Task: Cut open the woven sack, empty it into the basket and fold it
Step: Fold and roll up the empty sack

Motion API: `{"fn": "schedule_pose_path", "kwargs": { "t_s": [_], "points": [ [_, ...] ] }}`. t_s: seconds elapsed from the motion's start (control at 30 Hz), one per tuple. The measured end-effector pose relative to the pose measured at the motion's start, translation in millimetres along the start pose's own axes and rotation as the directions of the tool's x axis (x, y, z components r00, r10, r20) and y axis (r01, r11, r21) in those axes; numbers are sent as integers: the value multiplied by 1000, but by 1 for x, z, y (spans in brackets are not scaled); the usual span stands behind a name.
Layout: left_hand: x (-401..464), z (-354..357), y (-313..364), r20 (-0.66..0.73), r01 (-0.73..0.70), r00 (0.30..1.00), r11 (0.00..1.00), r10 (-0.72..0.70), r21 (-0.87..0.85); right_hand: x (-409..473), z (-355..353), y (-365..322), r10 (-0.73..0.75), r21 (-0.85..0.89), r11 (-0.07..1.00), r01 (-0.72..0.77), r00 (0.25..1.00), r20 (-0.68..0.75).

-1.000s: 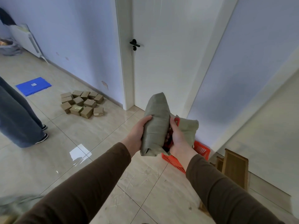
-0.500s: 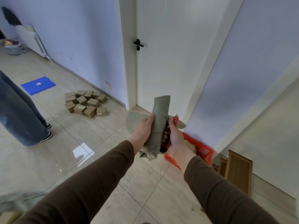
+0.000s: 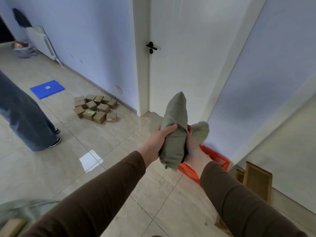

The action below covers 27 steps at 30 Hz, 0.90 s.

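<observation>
1. Sack (image 3: 174, 134) now bundled tighter than half a second ago, held upright over basket (image 3: 215, 158), far right.
2. Left hand (image 3: 159, 139) and right hand (image 3: 191, 146) both clamped on it.
3. Emptying looks done; folding nearly finished.

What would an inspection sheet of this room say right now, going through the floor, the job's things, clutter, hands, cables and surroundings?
Surface: glossy tiled floor, loose fibre strands near the basket.
Job's things: woven sack, bunched and held up in the air; orange basket on the floor below, mostly hidden, contents not visible.
Clutter: cardboard boxes piled by the wall; blue tray; wooden pieces against the right wall.
Hands: left hand and right hand both grip the sack.
Cables: nothing seen.
Surroundings: shut white door; another person's legs at left.
</observation>
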<state>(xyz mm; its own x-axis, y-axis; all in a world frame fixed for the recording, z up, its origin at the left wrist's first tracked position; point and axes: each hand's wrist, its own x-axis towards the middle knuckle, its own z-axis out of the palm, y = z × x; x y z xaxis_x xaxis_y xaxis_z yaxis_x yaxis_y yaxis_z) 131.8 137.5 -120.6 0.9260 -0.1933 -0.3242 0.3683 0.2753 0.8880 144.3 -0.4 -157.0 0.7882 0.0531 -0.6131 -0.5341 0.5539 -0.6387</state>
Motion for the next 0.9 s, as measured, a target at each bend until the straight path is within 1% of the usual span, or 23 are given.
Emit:
{"fn": "schedule_pose_path", "kwargs": {
  "t_s": [0.07,0.1,0.13,0.2,0.23,0.3,0.33,0.4,0.43,0.47,0.5,0.53,0.6,0.63,0.73,0.8,0.9],
  "points": [
    [0,-1,3,51,94,995,993,-90,-73,-3,1,3,-19,92,996,8,993,114],
    [1,-1,3,46,97,994,993,-94,-62,-5,1,2,-27,111,994,9,986,167],
    [2,0,2,17,69,998,997,-68,-18,-6,1,2,-22,134,991,-6,979,204],
    [7,-1,0,-91,-8,996,995,17,104,-8,-5,-1,13,157,986,-53,970,243],
    [10,-1,-2,-148,-49,986,987,72,155,-10,-7,-2,27,149,987,-64,970,243],
    [16,-3,-5,-237,-140,949,954,206,266,-12,-10,-3,17,120,992,-40,983,183],
    [19,-5,-8,-261,-192,920,916,292,351,-13,-9,-2,8,111,994,-25,988,152],
    [23,-7,-11,-226,-279,855,782,467,558,-15,-6,0,-31,59,998,25,994,102],
    [24,-8,-12,-190,-293,838,714,512,635,-15,-4,1,-67,31,997,64,994,88],
    [24,-8,-13,-172,-284,839,686,516,670,-15,-3,2,-104,3,995,104,992,69],
    [22,-8,-13,-176,-256,859,701,481,666,-16,-1,2,-139,-25,990,140,989,55],
    [21,-7,-13,-191,-211,892,749,411,627,-16,0,3,-166,-49,985,168,985,54],
    [14,-4,-10,-209,-110,948,862,241,496,-15,1,5,-192,-96,976,198,979,67],
    [13,-3,-11,-207,-83,958,883,199,463,-14,1,4,-199,-124,971,206,977,72],
    [14,-5,-11,-211,-92,958,905,195,416,-9,0,1,-203,-213,955,208,978,48],
    [14,-7,-9,-205,-97,964,941,170,325,-4,-2,-4,-227,-277,934,225,973,25],
    [12,-9,-4,-112,-72,989,983,92,169,-2,-4,-13,-247,-289,927,239,969,11]
  ]
}}
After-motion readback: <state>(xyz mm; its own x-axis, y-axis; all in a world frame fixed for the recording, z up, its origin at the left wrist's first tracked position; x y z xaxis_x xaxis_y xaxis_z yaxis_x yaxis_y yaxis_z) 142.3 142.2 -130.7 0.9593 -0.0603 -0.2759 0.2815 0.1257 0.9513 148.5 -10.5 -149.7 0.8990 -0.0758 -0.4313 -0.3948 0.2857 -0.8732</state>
